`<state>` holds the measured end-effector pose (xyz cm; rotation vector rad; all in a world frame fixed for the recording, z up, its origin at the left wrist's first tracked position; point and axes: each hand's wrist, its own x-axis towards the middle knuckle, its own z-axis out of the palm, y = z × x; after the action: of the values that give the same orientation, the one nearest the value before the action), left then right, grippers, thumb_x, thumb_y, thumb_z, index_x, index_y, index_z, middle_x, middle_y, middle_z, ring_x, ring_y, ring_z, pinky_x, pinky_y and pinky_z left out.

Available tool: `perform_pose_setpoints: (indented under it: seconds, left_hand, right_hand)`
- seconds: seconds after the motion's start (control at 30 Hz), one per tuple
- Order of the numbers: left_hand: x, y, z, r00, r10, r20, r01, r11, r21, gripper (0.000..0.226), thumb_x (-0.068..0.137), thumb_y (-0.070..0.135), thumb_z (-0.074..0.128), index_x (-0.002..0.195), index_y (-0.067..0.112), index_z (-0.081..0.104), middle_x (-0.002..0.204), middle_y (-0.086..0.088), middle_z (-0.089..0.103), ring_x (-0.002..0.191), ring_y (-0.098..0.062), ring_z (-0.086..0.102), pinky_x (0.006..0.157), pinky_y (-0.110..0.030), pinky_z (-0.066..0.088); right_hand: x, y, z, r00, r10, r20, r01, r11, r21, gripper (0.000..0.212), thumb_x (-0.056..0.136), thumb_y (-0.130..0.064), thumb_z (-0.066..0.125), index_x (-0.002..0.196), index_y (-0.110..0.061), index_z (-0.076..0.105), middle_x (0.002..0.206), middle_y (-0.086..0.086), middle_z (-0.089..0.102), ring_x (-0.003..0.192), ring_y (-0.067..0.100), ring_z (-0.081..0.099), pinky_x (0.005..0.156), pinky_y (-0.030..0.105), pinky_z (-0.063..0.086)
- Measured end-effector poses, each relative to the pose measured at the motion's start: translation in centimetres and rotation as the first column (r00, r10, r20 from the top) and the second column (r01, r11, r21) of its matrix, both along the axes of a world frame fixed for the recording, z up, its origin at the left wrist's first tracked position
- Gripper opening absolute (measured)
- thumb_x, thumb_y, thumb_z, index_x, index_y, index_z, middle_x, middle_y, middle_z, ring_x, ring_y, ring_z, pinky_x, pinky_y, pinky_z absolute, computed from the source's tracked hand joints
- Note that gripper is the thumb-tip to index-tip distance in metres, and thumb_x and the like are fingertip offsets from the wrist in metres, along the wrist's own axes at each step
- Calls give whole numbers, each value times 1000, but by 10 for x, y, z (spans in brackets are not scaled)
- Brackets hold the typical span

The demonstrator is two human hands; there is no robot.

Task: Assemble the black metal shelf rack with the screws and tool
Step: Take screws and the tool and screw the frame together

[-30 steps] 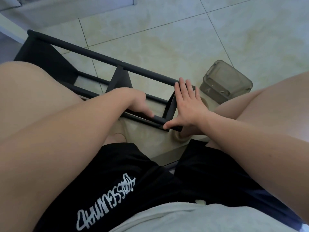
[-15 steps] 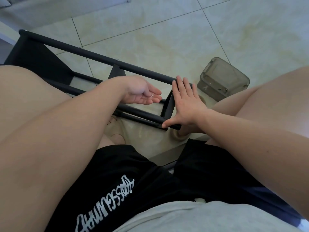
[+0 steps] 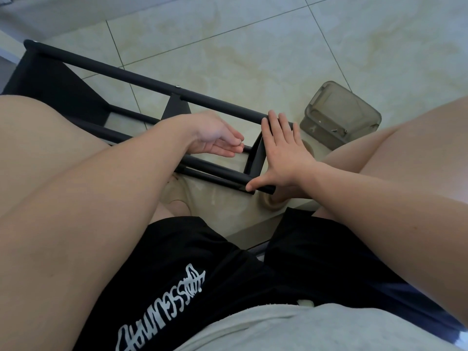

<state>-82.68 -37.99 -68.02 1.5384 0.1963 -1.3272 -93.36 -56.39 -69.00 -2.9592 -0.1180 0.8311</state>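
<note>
While a person is sitting above a pale tiled floor [image 3: 253, 46], looking down between bare knees, the black metal shelf rack [image 3: 141, 79] is lying on its side on that floor, its long tubes running from upper left to lower right.

The right hand [image 3: 283, 153] is lying wide open and flat against the rack's end panel [image 3: 257, 158]. Its fingers are pointing straight up the panel and touching the far tube, and its thumb [image 3: 253, 184] is stretching out to press on the end of the nearest tube [image 3: 215, 171].

The left hand [image 3: 215, 138] is hovering just above the middle tubes with the palm turned up. Its fingers are lying loose and nearly straight, gripping nothing on the rack. A tiny silvery ring [image 3: 239, 141] is showing at its fingertips; whether it is being worn or held cannot be told.

Just right of the rack, a smoky plastic box [image 3: 339, 115] is sitting on the floor with a few small metal pieces [image 3: 334, 130] inside.
</note>
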Motion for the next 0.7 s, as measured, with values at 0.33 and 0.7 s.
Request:
perform_pose_setpoints:
  seconds: [0.33,0.7]
  left_hand:
    - [-5,-8,-16,984,-126,125,105,982,158,3,94,10,67,95,8,66,69,-3,73,58,-11,68,59,-27,58]
    - [-2,-14,-24,994,-77,82,64,987,147,10,88,5,68,97,1,66,87,-13,77,83,-22,76,66,-29,59]
  right_hand:
    - [0,0,1,1000,-5,4,5,1000,9,164,46,-103,50,157,-6,-21,165,15,-29,152,35,-27,122,54,-11]
    - [1,2,4,1000,-10,-5,10,1000,3,164,46,-103,52,157,-5,-20,165,16,-29,152,36,-26,124,55,-9]
